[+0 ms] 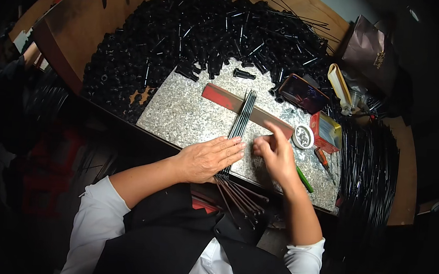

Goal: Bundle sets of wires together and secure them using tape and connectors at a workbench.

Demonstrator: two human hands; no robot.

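Note:
A bundle of thin black cables (241, 119) lies lengthwise over a speckled grey board (169, 113), crossing a flat red-brown bar (270, 121). My left hand (204, 159) rests across the bundle with its fingers straight and together, holding it down near the board's front edge. Below that hand the cable ends fan out past the edge, some with small knobs. My right hand (276, 157) is just right of the bundle, apart from it. Its index finger points outward while the other fingers curl loosely, with nothing visible in them.
Black tubular parts (186, 35) are heaped behind the board. To the right are a phone (304, 94), a small white dish (303, 137), a red-and-yellow box (327, 133), an orange-handled tool (322, 157), a green stick (304, 179), a dark bag (365, 50) and many long cables (370, 171).

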